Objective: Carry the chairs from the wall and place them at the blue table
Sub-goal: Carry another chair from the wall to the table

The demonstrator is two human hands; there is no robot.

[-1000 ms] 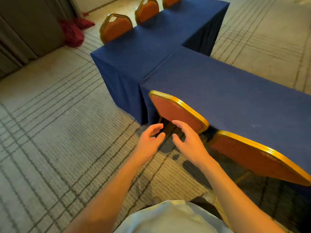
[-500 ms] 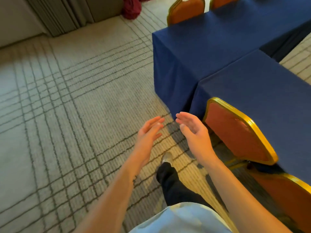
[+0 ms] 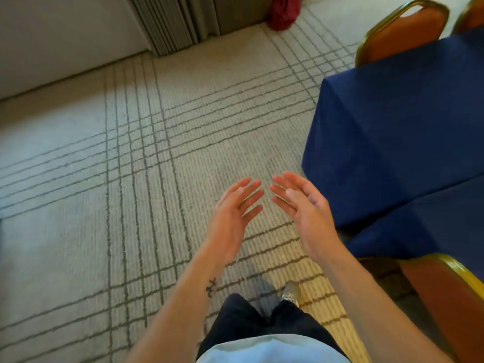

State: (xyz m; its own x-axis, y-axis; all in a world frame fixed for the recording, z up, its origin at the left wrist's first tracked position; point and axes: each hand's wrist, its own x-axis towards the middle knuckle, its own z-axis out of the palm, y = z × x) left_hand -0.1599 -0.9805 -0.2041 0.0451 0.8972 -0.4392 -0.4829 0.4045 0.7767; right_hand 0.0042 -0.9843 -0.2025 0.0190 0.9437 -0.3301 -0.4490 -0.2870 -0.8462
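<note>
The blue table (image 3: 398, 142), draped in dark blue cloth, fills the right side of the view. An orange chair with a gold frame (image 3: 450, 302) stands at it in the lower right corner, partly cut off. Another such chair (image 3: 404, 30) stands behind the table's far end at the top right. My left hand (image 3: 235, 210) and my right hand (image 3: 301, 205) hang over the carpet just left of the table, palms facing each other, fingers straight, holding nothing. Neither hand touches a chair.
Pale carpet with grey grid lines (image 3: 136, 179) covers the floor to the left. A wall (image 3: 57, 35) and a folded partition (image 3: 172, 19) stand at the top. A red bundle (image 3: 282, 11) lies on the floor by the partition. My leg and shoe (image 3: 289, 294) show below.
My view has swung left, away from the chair I stood at. Both hands have come off that chair and opened flat. The chair has slid to the lower right corner.
</note>
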